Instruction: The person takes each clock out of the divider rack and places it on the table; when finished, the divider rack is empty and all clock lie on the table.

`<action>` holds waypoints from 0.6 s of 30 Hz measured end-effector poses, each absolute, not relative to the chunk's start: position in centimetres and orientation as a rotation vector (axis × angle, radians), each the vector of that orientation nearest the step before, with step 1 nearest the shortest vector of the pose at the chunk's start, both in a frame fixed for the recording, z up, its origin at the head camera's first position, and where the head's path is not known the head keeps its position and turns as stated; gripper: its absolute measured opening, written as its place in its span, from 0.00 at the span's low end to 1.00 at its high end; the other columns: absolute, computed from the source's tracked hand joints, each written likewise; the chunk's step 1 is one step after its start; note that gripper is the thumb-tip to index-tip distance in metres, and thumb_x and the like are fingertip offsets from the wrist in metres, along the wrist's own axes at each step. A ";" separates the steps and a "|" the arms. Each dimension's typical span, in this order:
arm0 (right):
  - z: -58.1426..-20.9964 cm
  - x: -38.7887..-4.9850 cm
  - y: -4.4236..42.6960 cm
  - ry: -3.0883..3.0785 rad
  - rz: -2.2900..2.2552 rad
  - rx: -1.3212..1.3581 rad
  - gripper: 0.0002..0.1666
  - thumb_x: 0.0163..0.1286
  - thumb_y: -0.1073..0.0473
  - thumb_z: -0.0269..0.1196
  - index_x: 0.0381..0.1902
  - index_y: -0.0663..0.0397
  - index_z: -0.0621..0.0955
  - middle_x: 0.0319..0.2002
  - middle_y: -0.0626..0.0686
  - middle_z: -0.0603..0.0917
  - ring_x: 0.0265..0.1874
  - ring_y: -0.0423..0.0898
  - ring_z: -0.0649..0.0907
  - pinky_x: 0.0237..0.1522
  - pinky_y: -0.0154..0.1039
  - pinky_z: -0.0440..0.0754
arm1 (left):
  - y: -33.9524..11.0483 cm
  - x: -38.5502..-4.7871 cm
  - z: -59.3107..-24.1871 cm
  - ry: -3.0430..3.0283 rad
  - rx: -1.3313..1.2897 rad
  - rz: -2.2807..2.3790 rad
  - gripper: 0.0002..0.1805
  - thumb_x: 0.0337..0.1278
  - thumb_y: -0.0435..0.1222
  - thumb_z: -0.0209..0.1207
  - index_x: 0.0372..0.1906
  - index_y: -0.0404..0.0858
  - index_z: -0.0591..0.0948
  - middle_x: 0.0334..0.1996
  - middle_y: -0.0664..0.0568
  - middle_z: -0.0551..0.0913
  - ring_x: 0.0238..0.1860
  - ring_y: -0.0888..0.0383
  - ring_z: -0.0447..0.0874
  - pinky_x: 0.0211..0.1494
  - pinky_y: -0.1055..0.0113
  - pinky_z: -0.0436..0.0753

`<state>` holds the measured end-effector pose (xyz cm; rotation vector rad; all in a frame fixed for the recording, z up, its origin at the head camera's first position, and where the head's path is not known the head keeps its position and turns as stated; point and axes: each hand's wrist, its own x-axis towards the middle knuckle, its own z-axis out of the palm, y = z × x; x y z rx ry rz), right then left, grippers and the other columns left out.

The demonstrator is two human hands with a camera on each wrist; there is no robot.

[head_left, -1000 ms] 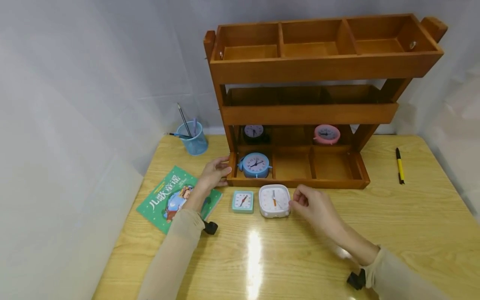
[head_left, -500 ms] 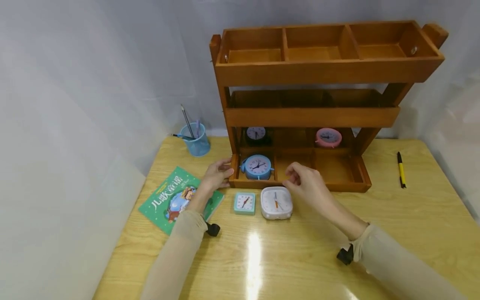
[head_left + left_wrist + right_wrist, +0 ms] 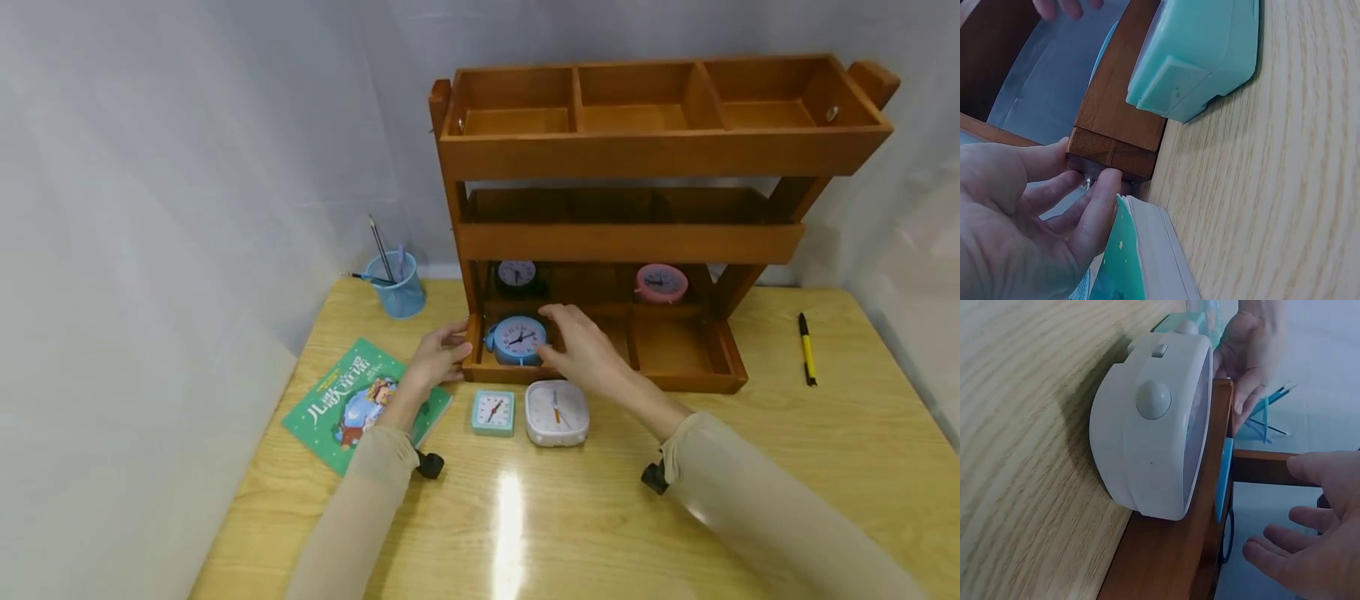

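My left hand (image 3: 435, 357) holds the left end of the wooden shelf's (image 3: 600, 380) bottom tier; the left wrist view shows its thumb and fingers on the end corner (image 3: 1113, 153). Over the front board hovers my right hand (image 3: 581, 348), thumb and fingers spread, beside the blue alarm clock (image 3: 519, 340) in the bottom left compartment. In the right wrist view these fingers (image 3: 1285, 540) are apart with nothing between them. Before the shelf sit a small mint-green square clock (image 3: 493, 412) and a white rounded clock (image 3: 557, 415), neither touched by a hand.
A black clock (image 3: 516, 277) and a pink clock (image 3: 662, 284) stand farther back in the shelf. The green book (image 3: 360, 402) lies by my left forearm, a blue pen cup (image 3: 401, 292) stands behind it, and a yellow-black pen (image 3: 807, 348) lies at the right.
My right hand has left the white clock's side and moved forward and left to the blue alarm clock, its fingers spreading. My left hand stays at the shelf end. The view has shifted slightly.
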<state>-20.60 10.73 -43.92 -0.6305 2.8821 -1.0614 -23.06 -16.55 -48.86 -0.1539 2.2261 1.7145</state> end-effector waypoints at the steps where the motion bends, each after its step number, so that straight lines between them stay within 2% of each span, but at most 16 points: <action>1: -44.0 -20.8 10.5 2.878 -1.056 -0.633 0.36 0.76 0.54 0.67 0.75 0.59 0.70 0.70 0.65 0.76 0.65 0.61 0.80 0.63 0.59 0.84 | -16.6 -23.0 -48.9 2.226 -0.154 1.714 0.29 0.79 0.34 0.57 0.79 0.41 0.69 0.72 0.35 0.72 0.59 0.45 0.82 0.45 0.64 0.90; 3: -44.2 -21.2 10.0 2.874 -1.048 -0.640 0.37 0.76 0.54 0.67 0.76 0.59 0.69 0.73 0.66 0.73 0.69 0.62 0.78 0.67 0.61 0.81 | -16.6 -23.0 -48.8 2.227 -0.156 1.718 0.29 0.79 0.34 0.57 0.79 0.40 0.69 0.72 0.35 0.72 0.59 0.45 0.82 0.45 0.64 0.91; 8: -44.4 -22.0 9.1 2.853 -1.014 -0.650 0.40 0.76 0.53 0.68 0.78 0.59 0.67 0.76 0.67 0.69 0.72 0.64 0.75 0.70 0.62 0.79 | -16.5 -23.1 -48.8 2.227 -0.158 1.723 0.29 0.79 0.34 0.57 0.79 0.40 0.69 0.72 0.34 0.72 0.57 0.46 0.82 0.43 0.66 0.90; 18: -45.1 -23.0 7.4 2.764 -0.947 -0.624 0.49 0.78 0.42 0.64 0.84 0.56 0.57 0.82 0.67 0.60 0.78 0.66 0.68 0.75 0.65 0.72 | -16.6 -23.1 -49.0 2.222 -0.168 1.730 0.28 0.79 0.35 0.57 0.79 0.41 0.70 0.72 0.35 0.72 0.56 0.48 0.82 0.44 0.65 0.90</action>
